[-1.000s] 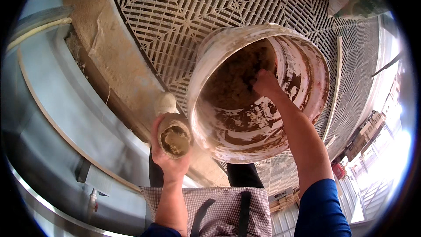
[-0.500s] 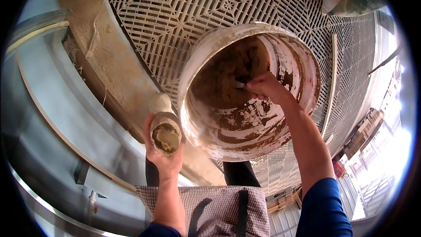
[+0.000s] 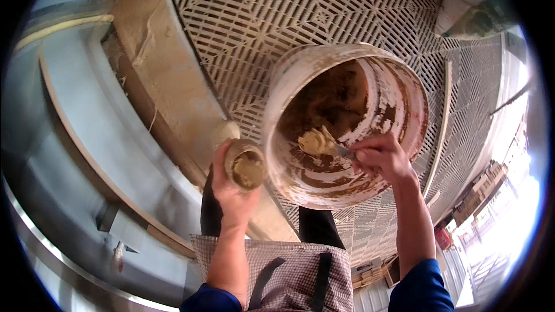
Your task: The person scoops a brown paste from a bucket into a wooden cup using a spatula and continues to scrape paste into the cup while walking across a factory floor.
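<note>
I see my left hand [image 3: 231, 188] wrapped around a small putty-filled cup [image 3: 247, 164] at centre; my right hand [image 3: 381, 159] grips a scraper [image 3: 326, 143] loaded with putty inside the smeared bucket [image 3: 347, 124], centre right, above the grid floor [image 3: 231, 29].

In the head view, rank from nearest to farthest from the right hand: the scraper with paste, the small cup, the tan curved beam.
1. Scraper with paste: held in the right hand, inside the bucket.
2. Small cup: in the left hand, left of the bucket.
3. Tan curved beam: far left.
</note>
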A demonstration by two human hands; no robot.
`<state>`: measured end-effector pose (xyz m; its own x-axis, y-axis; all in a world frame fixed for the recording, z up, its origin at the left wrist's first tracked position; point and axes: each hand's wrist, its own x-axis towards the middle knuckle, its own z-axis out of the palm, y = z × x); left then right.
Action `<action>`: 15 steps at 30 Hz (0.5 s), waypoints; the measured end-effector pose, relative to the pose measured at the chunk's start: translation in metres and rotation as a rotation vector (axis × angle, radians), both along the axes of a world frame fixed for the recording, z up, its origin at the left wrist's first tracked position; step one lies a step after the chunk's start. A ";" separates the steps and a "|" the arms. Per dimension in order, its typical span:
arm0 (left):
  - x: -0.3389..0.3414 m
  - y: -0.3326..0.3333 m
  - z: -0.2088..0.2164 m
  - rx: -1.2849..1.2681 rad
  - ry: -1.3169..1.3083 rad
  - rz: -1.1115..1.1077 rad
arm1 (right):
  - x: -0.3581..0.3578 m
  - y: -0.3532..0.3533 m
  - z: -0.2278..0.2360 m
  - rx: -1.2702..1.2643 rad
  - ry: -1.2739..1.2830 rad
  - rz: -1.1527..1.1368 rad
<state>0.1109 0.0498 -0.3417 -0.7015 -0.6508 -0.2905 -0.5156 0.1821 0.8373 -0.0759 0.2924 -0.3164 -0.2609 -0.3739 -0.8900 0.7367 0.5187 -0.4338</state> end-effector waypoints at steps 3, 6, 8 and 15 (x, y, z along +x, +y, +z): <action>0.001 0.001 0.002 0.020 -0.047 -0.026 | 0.018 -0.027 0.045 -0.165 0.294 -0.030; -0.002 0.002 0.001 0.063 0.001 -0.003 | 0.048 -0.059 0.058 -0.291 0.744 0.117; 0.002 -0.001 0.002 0.054 -0.013 -0.015 | 0.059 -0.077 0.069 -0.200 1.037 0.341; -0.005 0.001 0.009 -0.038 -0.097 -0.044 | 0.097 -0.111 0.066 0.095 1.339 0.630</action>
<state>0.1056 0.0509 -0.3324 -0.6994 -0.6318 -0.3341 -0.5846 0.2367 0.7760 0.0206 0.1817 -0.2503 -0.7078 -0.6900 -0.1514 -0.5259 0.6577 -0.5393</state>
